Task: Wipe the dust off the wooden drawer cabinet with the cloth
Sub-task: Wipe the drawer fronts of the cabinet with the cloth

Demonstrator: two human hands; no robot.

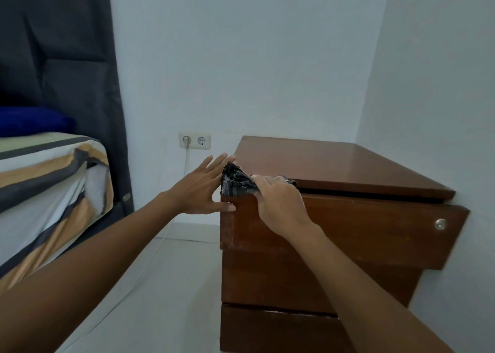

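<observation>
The brown wooden drawer cabinet (348,170) stands in the corner against the white walls, its top drawer pulled slightly out. My right hand (278,205) grips a dark patterned cloth (237,182) and holds it on the top left front edge of that drawer. My left hand (199,189) lies flat with straight fingers against the cabinet's left side, its thumb touching the front corner. Part of the cloth is hidden under my right hand.
A round metal knob (440,224) sits at the right of the top drawer. A bed with striped sheets (51,181) and a dark headboard (80,57) stands to the left. A wall socket (194,139) holds a white cable that runs down to the pale floor.
</observation>
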